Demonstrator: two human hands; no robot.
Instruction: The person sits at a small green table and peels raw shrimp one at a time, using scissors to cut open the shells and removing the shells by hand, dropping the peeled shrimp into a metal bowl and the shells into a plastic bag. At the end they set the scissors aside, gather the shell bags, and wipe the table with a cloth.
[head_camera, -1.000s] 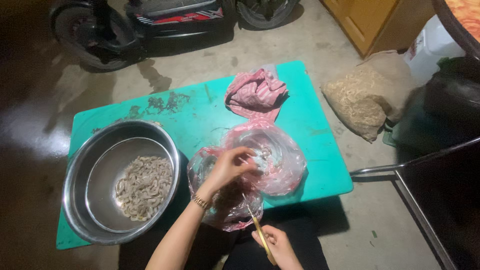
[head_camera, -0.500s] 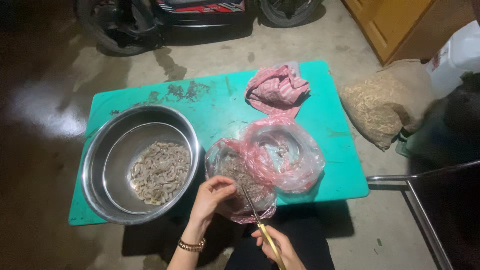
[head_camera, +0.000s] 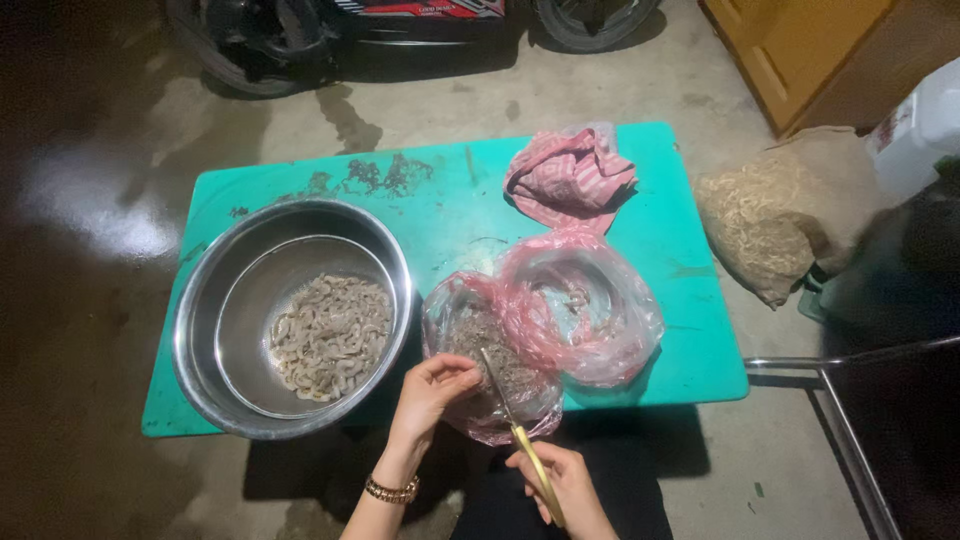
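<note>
We worked at a low teal surface (head_camera: 450, 205) standing on a concrete floor (head_camera: 130, 150), with a motorbike (head_camera: 400, 30) parked beyond its far edge and a coarse tan sack (head_camera: 775, 215) on the floor to our right. On the left half of the surface sat a large steel bowl (head_camera: 200, 300), and in its bottom lay a heap of pale peeled shrimp (head_camera: 330, 335). Just right of the bowl, two clear pink-tinted plastic bags (head_camera: 600, 300) lay open and touching each other; the nearer one overhung the front edge and held a grey mass of small shrimp (head_camera: 490, 355). Behind them rested a crumpled pink striped bag (head_camera: 570, 175). Our left hand (head_camera: 435, 385), a gold bracelet (head_camera: 390, 490) on its wrist, was curled at the rim of the nearer bag, fingertips pinched together, though what they pinched was too small to tell. Our right hand (head_camera: 560, 480) was closed around the yellow handles of scissors (head_camera: 515, 425), whose blades pointed up over the grey shrimp.
</note>
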